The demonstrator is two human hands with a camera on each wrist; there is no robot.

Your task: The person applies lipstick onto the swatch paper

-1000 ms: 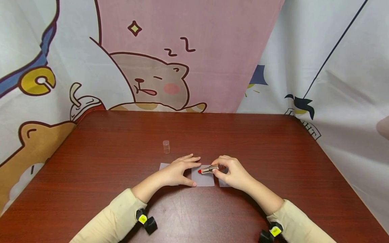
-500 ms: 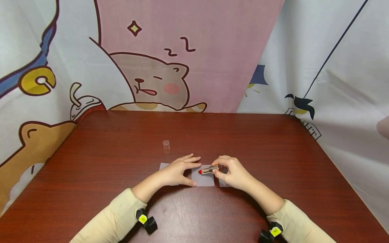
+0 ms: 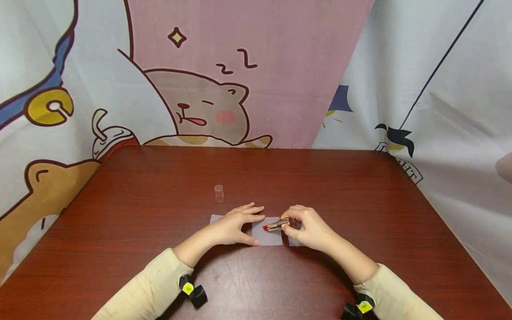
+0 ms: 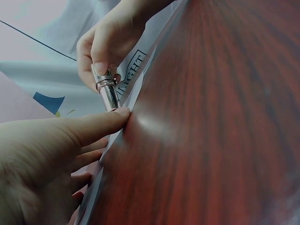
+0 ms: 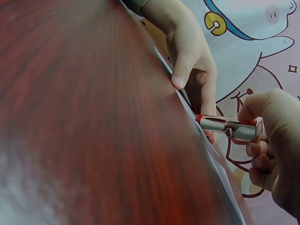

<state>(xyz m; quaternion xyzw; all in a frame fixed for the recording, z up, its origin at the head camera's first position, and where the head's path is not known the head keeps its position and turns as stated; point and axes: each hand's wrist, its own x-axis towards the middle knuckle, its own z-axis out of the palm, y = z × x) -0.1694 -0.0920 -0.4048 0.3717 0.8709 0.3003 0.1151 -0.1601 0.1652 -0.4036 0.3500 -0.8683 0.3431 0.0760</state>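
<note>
In my right hand I pinch a lipstick with a shiny metallic case and a red tip. The tip points left and down at the middle square of pale paper. In the right wrist view the lipstick has its red end at the paper; whether it touches is hard to tell. My left hand lies with fingers spread, its thumb and fingertips on the left edge of that middle sheet. Another pale sheet is partly hidden under the left hand, and a third sheet under the right.
A clear, squarish cap stands on the dark red wooden table beyond the left hand. Behind the table hangs a cartoon-printed cloth. Each sleeve carries a small black wrist device, the left one near the table's front.
My right hand has shifted slightly to the right with the lipstick, so the red tip lies a little further right and lower on the paper. The left hand stays still.
</note>
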